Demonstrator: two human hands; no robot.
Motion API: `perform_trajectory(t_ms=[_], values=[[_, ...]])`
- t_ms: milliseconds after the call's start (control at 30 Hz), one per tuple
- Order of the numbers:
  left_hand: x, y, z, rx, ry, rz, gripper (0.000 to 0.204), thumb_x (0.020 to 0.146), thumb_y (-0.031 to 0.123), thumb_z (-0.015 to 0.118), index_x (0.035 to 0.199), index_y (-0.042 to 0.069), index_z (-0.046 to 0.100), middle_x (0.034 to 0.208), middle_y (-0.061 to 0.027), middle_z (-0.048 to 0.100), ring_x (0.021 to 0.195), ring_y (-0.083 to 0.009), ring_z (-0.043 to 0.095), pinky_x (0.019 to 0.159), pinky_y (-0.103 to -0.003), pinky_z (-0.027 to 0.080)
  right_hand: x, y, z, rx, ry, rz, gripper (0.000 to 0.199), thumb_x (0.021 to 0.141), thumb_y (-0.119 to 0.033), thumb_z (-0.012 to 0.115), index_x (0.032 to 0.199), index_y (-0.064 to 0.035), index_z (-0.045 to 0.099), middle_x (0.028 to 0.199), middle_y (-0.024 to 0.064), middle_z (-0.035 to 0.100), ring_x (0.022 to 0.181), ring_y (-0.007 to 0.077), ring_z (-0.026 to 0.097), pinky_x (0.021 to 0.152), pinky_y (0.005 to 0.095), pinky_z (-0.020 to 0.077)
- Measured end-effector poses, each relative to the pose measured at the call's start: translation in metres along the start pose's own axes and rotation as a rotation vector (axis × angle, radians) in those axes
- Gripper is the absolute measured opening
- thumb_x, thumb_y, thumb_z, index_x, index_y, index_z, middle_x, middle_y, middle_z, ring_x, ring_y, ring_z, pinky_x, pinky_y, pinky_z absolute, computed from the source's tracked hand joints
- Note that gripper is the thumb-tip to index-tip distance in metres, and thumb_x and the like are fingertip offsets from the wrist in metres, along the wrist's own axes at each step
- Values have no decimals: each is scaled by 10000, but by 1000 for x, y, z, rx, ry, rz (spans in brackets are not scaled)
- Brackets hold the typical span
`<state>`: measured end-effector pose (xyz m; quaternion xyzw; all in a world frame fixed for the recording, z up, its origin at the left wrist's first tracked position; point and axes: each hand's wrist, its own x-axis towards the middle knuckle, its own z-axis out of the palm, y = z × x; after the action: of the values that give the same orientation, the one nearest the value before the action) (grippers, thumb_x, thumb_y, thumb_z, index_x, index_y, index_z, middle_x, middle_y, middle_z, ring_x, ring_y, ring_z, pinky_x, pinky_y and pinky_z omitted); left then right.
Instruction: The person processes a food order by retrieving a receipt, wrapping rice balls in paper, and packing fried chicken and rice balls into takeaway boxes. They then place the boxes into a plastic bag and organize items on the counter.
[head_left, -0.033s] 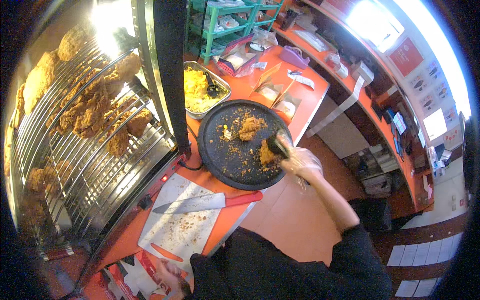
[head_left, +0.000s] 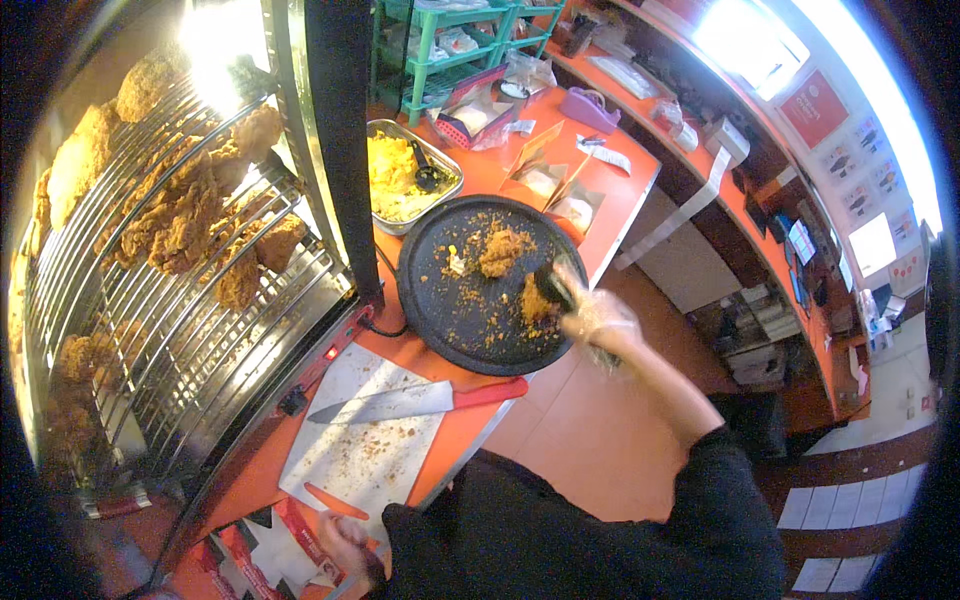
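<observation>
A crumb-strewn round black stone mortar plate (head_left: 430,325) lies on the orange counter. My right hand (head_left: 603,322), in a clear plastic glove, is closed round a dark pestle (head_left: 552,286). The pestle's head rests against a piece of fried chicken (head_left: 536,303) on the right of the plate; the glove hides part of it. Another crumbly fried chicken piece (head_left: 500,252) sits nearer the middle. Down at the lower left, my left hand (head_left: 345,545) is loosely curled beside red-and-white paper packaging (head_left: 295,560). Whatever it holds, if anything, is hidden.
A red-handled knife (head_left: 400,403) lies on a crumb-covered white cutting board (head_left: 375,455). Along the left stands a lit warmer (head_left: 330,345) with fried chicken on racks. Behind the plate are a metal tray (head_left: 455,195) of yellow food with a black spoon, and paper wrappers (head_left: 577,210).
My right hand has shifted slightly with the pestle, which stays at the right chicken piece. My left hand has moved only a little beside the packaging.
</observation>
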<state>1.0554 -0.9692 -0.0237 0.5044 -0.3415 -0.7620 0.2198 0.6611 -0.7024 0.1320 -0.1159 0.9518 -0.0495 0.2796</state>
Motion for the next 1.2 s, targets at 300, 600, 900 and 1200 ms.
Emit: perform_trajectory(t_ms=[300,600,900,1200], values=[[-9,1,10,-60,-42,-53,270,930,278,423,752,78,457,445,48,242,316,-60,198,305,-248,157,4,-12,-9,-69,110,53,736,715,-320,565,1378,-303,246,1031,209,595,899,341,602,776,430,474],[0,-1,12,157,-95,139,274,936,298,405,791,73,468,457,38,275,341,-60,246,322,-226,181,11,-1,-6,49,62,87,726,721,-334,554,1375,-317,240,925,241,608,823,373,611,727,461,487],[1,2,42,202,-149,84,279,944,271,399,823,34,480,476,47,249,375,-54,233,366,-219,202,6,-3,-4,72,82,55,683,747,-319,535,1370,-311,255,1013,229,590,897,381,590,778,461,466],[-6,6,61,120,-138,87,255,957,248,377,839,48,482,476,50,243,364,-47,199,346,-221,182,3,-16,-7,7,77,-19,641,763,-382,523,1356,-306,291,1023,238,580,923,368,580,797,444,451]])
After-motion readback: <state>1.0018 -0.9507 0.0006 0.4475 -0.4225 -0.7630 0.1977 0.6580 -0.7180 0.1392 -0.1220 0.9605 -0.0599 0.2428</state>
